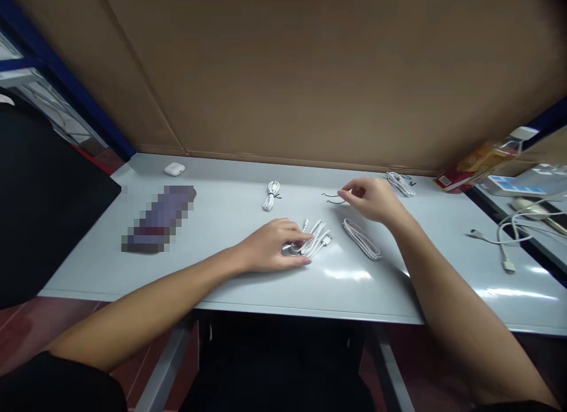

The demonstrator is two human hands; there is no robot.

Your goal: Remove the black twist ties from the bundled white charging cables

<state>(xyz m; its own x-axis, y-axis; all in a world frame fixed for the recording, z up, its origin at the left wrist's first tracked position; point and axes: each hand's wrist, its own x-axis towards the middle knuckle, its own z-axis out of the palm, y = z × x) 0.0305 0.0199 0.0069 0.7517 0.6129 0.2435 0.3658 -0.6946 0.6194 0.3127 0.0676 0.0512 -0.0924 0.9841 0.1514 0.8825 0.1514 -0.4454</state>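
Observation:
My left hand lies low over a loosely coiled white USB cable, its fingers and thumb around the coil's left side. Both ends of that cable show, the USB plug pointing right. Beyond it, the fingertips of my right hand are pinched at the right end of thin black twist ties on the table. Just below my right hand rests another coiled white cable without a visible tie. A bundled white USB cable with a black tie around it sits behind my left hand.
Another tied white cable lies at the back right, near a tilted drink bottle. Loose white cables spread over the right side. A white earbud case and a blurred-out object are on the left. A brown panel closes the back.

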